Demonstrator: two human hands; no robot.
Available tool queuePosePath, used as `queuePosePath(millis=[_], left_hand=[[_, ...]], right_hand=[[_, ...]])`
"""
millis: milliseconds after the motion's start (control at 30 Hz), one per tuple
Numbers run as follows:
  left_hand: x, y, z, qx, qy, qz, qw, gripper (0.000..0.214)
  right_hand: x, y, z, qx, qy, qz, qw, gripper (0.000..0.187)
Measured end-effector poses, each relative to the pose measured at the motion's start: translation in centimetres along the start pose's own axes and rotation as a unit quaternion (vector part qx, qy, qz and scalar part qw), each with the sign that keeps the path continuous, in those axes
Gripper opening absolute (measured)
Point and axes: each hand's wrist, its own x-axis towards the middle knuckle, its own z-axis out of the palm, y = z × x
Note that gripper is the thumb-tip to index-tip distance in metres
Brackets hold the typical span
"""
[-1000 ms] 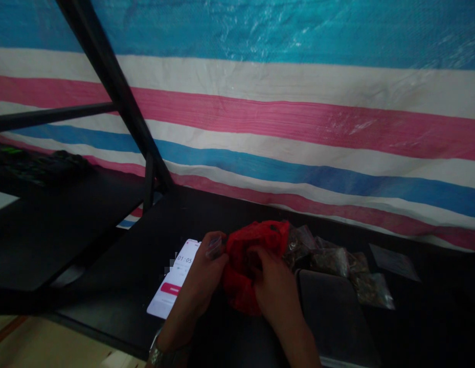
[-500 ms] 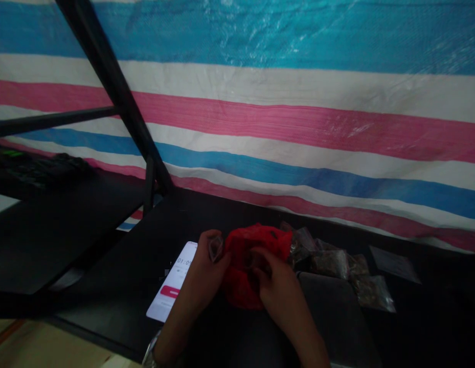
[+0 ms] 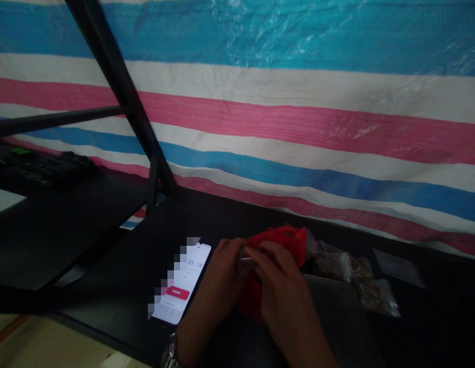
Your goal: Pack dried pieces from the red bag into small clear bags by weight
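My left hand (image 3: 222, 276) and my right hand (image 3: 277, 286) meet over a red bag (image 3: 279, 243) on the black table (image 3: 118, 276). Both pinch a small clear plastic packet (image 3: 245, 258) between their fingertips, just in front of the red bag. The bag's lower part is hidden behind my hands. A lit phone (image 3: 181, 289) showing a timer lies flat just left of my left hand.
Several small clear packets with dark contents (image 3: 352, 271) lie right of the red bag, and a flat empty one (image 3: 398, 267) farther right. A dark pad (image 3: 337, 301) sits under my right forearm. Black frame bars (image 3: 118, 97) rise at left. A striped tarpaulin (image 3: 298, 102) hangs behind.
My hands have come together: the left one brought its small packet rightward to the right hand's fingers. The right hand lifted off the red bag's opening. The view shifted slightly.
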Motion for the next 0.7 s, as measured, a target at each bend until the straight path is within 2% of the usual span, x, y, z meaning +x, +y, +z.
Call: queuePosePath(millis=[67,133,267,400,467,533,633,667,700], left_hand=[[0.0,0.1,0.2,-0.010,-0.023,0.015,1.000,0.028],[0.0,0.1,0.4,-0.023,-0.028,0.005,0.999,0.025],[-0.2,-0.1,0.4,-0.046,-0.024,-0.033,0.998,0.021],[0.0,-0.3,0.0,-0.041,-0.014,-0.043,0.998,0.024],[0.2,-0.2,-0.5,-0.019,0.014,-0.067,0.997,0.018],[0.1,0.4,-1.5,0.012,0.070,-0.115,0.991,0.015],[-1.0,2.1,-3.0,0.076,0.183,-0.202,0.959,0.019],[-1.5,2.7,-3.4,0.106,0.204,-0.221,0.948,0.023],[-2.0,3.3,-3.5,0.115,0.199,-0.230,0.946,0.025]], right_hand=[[-0.1,0.4,0.3,-0.035,0.000,-0.031,0.999,0.073],[-0.1,0.7,0.6,-0.036,0.015,-0.049,0.998,0.075],[0.0,0.7,0.8,0.003,0.038,-0.043,0.998,0.062],[0.2,0.7,-0.3,0.029,0.066,-0.032,0.997,0.044],[0.2,1.0,-1.3,0.033,0.093,0.005,0.995,0.037],[0.0,1.6,-2.5,0.036,0.089,0.052,0.994,0.033],[-0.5,2.5,-4.0,0.039,0.018,0.111,0.993,0.033],[-0.7,2.8,-4.4,0.036,-0.003,0.130,0.991,0.033],[-0.9,2.9,-4.7,0.029,-0.020,0.146,0.989,0.034]])
